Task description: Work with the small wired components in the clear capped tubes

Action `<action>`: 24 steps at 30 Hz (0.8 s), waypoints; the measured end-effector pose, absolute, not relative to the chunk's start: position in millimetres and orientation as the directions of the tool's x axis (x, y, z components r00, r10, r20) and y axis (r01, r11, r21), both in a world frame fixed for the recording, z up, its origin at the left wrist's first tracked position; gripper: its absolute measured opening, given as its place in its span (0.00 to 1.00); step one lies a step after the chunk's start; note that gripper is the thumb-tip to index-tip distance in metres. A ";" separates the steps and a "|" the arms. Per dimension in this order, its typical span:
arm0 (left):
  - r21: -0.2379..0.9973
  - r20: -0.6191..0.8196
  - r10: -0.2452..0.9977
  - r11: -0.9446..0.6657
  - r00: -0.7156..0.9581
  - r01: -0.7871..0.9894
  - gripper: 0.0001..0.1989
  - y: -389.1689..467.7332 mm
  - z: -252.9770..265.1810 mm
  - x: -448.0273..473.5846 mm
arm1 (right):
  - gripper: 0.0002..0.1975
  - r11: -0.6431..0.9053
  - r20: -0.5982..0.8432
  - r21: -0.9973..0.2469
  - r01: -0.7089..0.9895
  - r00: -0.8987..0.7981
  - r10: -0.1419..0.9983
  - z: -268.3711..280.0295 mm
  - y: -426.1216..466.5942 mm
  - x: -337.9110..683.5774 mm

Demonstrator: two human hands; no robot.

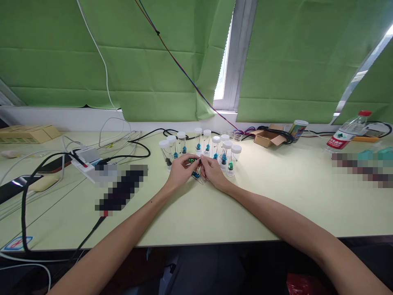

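Note:
My left hand [181, 169] is closed, its thumb and fingers pinching a small shiny green part [193, 160] with a dark end. Fingertips of my right hand [213, 172] are pressed together against that dark end, touching the left fingertips. Much of the part is hidden by the fingers. Just below the hands, a small blue part [195, 175] with thin wire leads lies on the table. Around the hands stand several clear tubes with white caps, such as a tube [236, 149] with a green part inside and a tube [181, 135] with a blue one.
On the yellowish table [276, 213], a white power strip [87, 162] and tangled cables lie left, near a blurred dark object [124, 190]. An opened cardboard box [267, 137], a can [298, 130] and a plastic bottle [346, 133] stand right. Green blinds [168, 82] hang behind.

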State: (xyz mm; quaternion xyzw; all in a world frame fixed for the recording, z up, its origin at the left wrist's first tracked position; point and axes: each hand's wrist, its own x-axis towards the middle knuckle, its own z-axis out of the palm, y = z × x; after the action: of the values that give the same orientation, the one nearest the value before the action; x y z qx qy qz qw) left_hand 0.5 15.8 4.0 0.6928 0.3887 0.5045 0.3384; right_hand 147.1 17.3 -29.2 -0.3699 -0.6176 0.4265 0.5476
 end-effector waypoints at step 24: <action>0.846 0.449 0.869 -0.488 0.208 0.216 0.15 15.5 1.6 0.5 | 0.22 0.396 0.389 -0.917 0.050 -0.103 0.915 -30.4 18.1 146.2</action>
State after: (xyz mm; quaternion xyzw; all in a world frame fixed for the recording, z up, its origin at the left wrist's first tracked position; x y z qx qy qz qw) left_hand 0.5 15.5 1.6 0.7045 0.3851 0.4977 0.3281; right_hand 146.2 18.1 -30.4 -0.3834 -0.6296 0.3939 0.5490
